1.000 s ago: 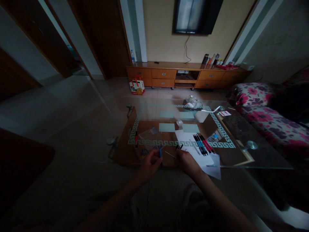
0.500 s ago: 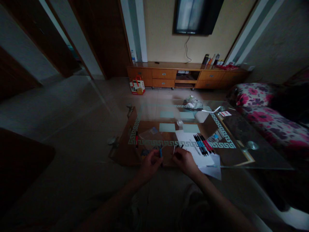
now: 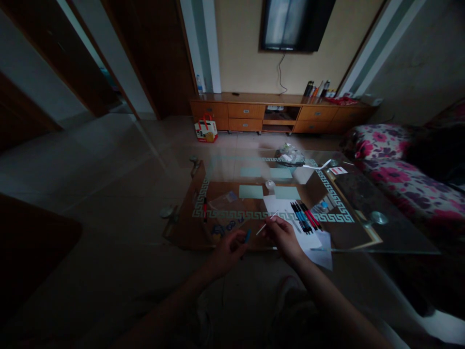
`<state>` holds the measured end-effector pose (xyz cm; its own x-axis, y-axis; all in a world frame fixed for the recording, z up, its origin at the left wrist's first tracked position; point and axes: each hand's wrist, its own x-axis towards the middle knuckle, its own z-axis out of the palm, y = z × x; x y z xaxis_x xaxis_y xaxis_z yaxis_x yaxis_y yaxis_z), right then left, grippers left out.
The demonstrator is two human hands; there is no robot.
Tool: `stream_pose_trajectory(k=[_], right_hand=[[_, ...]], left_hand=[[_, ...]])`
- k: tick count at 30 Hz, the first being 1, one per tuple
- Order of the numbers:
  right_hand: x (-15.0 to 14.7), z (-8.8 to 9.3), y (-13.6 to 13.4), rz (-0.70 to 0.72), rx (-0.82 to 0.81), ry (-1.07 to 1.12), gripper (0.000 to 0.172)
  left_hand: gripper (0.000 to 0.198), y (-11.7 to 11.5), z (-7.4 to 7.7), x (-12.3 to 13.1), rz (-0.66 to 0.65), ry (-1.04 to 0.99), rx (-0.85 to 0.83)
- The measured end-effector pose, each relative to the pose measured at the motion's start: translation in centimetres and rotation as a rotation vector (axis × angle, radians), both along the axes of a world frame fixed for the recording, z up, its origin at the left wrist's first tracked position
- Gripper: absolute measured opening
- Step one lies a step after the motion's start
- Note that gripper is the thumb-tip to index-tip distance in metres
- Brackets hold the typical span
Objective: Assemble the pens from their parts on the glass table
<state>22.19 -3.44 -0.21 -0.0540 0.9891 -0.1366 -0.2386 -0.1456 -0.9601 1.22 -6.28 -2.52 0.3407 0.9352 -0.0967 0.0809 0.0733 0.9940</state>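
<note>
My left hand (image 3: 232,246) is closed around a short blue pen barrel (image 3: 247,236), which sticks out past the fingertips. My right hand (image 3: 281,235) pinches a thin white pen refill (image 3: 262,229), held slanting between thumb and fingers. The two hands are apart, over the near edge of the glass table (image 3: 395,240). To the right of my right hand, several blue pens (image 3: 301,218) and red pens (image 3: 311,215) lie side by side on white paper (image 3: 273,206). A red and black pen (image 3: 205,211) rests at the table's left side.
A clear plastic bag (image 3: 223,201) and some small blue objects (image 3: 230,225) are seen beyond my left hand. A crumpled plastic bag (image 3: 290,152) sits at the far edge. A red and white card (image 3: 338,170) lies at the far right. A flowered sofa (image 3: 395,179) flanks the table.
The white refill has turned from nearly upright to slanting in my right hand, and the dark piece by those fingers no longer shows. My left hand has shifted slightly right, tilting the blue barrel.
</note>
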Motion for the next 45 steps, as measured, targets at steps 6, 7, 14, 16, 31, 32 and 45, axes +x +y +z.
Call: stream_pose_trajectory(k=[6,7,14,16,31,32,45], right_hand=[[0.1,0.1,0.0,-0.044,0.046,-0.056,0.025],[0.1,0.1,0.0,-0.036,0.043,-0.059,0.026],[0.1,0.1,0.1,-0.020,0.032,-0.075,0.027],[0.0,0.3,0.1,-0.010,0.021,-0.077,0.029],[-0.4,0.8,-0.3,0.028,-0.040,-0.096,0.037],[-0.4,0.9,-0.3,0.033,-0.058,-0.078,0.037],[-0.2,1.0,-0.1,0.090,0.026,-0.198,0.030]], left_hand=[[0.032,-0.2,0.4,-0.1,-0.056,0.030,-0.004],[0.031,-0.2,0.5,-0.1,-0.067,0.035,-0.002],[0.032,-0.2,0.8,-0.2,-0.077,0.093,0.037],[0.033,-0.3,0.7,-0.2,-0.086,0.101,0.039],[0.033,-0.3,0.9,-0.2,-0.085,0.098,0.025],[0.033,-0.3,0.8,-0.2,-0.082,0.101,0.027],[0.029,-0.4,1.3,-0.1,-0.090,0.068,0.045]])
